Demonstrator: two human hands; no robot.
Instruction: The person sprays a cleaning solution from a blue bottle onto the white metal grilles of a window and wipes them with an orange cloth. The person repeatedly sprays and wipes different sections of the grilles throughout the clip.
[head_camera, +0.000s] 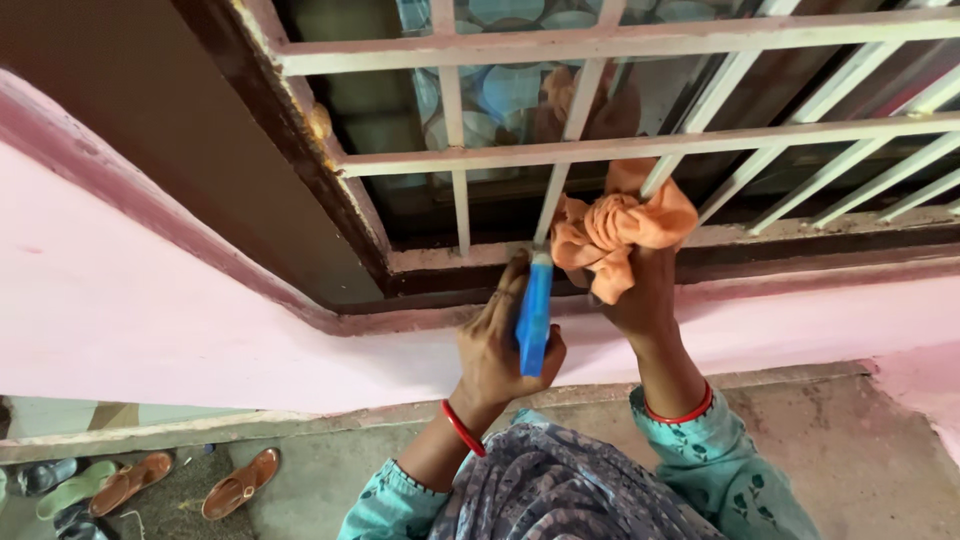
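- My left hand (497, 345) wraps tight round a blue scraper (534, 318), blade up against the grille (620, 148) bar just above my fingers.
- My right hand (640, 295) bunches an orange cloth (615, 235) beside it, pressed to the bar for wiping.

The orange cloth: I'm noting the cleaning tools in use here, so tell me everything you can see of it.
The orange cloth is a soft, woven-looking rag, plain orange, crumpled into a loose wad with folds and one corner hanging down. The right hand grips it from below and presses it against the white grille bars at the window's lower edge, just above the sill. It lies beside the blue-handled tool in the left hand. Wet or dry cannot be told.
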